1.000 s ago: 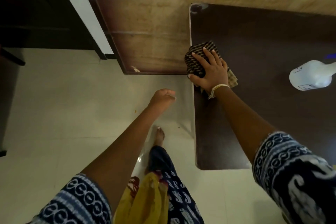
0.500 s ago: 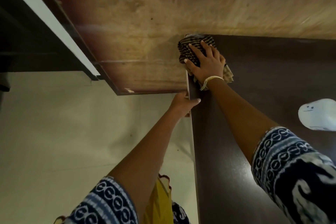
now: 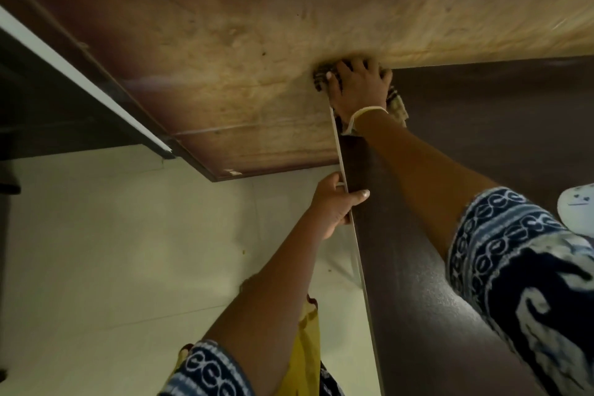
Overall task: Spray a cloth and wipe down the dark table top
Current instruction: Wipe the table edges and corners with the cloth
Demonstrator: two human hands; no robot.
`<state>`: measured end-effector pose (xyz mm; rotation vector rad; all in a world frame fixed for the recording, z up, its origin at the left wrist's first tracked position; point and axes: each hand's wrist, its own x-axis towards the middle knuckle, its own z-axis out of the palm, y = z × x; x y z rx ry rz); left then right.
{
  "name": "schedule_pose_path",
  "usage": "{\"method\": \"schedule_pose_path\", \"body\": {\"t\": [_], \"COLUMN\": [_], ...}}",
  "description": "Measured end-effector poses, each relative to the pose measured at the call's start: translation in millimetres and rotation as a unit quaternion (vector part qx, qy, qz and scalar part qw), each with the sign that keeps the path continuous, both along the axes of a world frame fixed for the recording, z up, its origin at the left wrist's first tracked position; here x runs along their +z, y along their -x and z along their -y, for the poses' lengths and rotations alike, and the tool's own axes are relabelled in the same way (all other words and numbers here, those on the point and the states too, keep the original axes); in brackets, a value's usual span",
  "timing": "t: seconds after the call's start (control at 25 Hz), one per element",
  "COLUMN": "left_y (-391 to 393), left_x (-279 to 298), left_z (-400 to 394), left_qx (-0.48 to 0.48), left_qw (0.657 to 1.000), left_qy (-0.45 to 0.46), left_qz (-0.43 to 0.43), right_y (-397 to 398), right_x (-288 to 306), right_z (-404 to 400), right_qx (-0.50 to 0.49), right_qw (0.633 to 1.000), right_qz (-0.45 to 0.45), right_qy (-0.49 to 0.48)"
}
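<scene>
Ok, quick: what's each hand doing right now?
Left hand: grips the dark table top edge, thumb on top.
Right hand: fingers spread, pressing the checked cloth into the far corner.

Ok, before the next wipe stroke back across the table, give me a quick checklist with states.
1. Cloth under right hand: ok, pressed at the far left corner.
2. Left hand bracing the table: ok, it grips the left edge.
3. Cloth flat on the top: cannot tell, hand covers most of it.
4. Cloth damp enough: cannot tell.
5. Bottle out of the stroke path: cannot tell, only part shows at the right edge.
</scene>
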<state>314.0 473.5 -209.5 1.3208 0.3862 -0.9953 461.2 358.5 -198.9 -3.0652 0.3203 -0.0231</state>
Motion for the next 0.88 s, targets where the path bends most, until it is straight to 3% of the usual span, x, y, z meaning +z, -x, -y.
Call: {"method": "schedule_pose_path", "body": {"t": [0.08, 0.2, 0.32, 0.4, 0.52, 0.64, 0.88], "left_y": [-0.4, -2.8, -8.5, -10.2, -11.7, -10.8, -6.9], "left_x": [1.3, 3.1, 4.6, 4.7, 6.4, 6.7, 8.3], "left_z": [-1.4, -3.4, -4.5, -4.9, -3.3, -3.1, -4.4], "left_qx": [-0.001, -0.012, -0.017, -0.020, -0.024, -0.026, -0.029], "left_qw": [1.000, 1.000, 0.998, 0.998, 0.998, 0.998, 0.998], "left_qy": [0.012, 0.028, 0.050, 0.060, 0.056, 0.050, 0.056], "left_qz": [-0.004, -0.007, -0.016, -0.028, -0.029, -0.035, -0.030], "right_y": [1.9, 12.0, 36.7, 40.9, 22.4, 15.6, 3.2], "right_x": [0.0, 7.8, 6.5, 2.7, 1.3, 0.8, -4.4], "right_z": [-1.1, 1.2, 19.0, 29.5, 32.6, 32.4, 72.0], "right_qx": [0.163, 0.356, 0.486, 0.510, 0.412, 0.289, -0.011], "right_qw": [0.985, 0.920, 0.865, 0.854, 0.906, 0.956, 0.999], "right_qz": [-0.042, -0.102, -0.066, -0.054, -0.056, -0.048, -0.009], "right_qy": [0.041, 0.128, 0.107, 0.089, 0.076, 0.000, -0.032]}}
